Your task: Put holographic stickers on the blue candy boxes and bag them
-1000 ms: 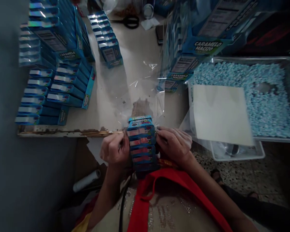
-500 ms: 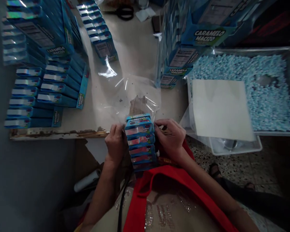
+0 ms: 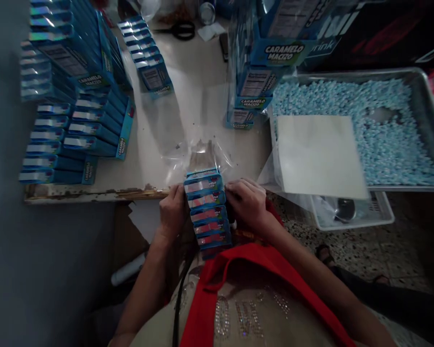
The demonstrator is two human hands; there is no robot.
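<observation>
A row of blue candy boxes labelled "Caramelo" stands at the table's front edge, close against my body. Around its far end, a clear plastic bag flares out over the tabletop. On the left side of the row, my left hand is closed, its fingertips pinching the edge of the bag. My right hand mirrors it on the other side, fingers curled and pressed together on the plastic. The fingertips of both hands are partly hidden in shadow beside the boxes.
Stacked blue boxes fill the table's left side, with another row behind. More wrapped boxes rise at back right. A metal tray of small blue candies holds a pale sheet. Scissors lie at the back.
The view has shifted slightly, moving the table's contents. My right hand's fingers have drawn in closer to the boxes; my left hand keeps nearly the same place.
</observation>
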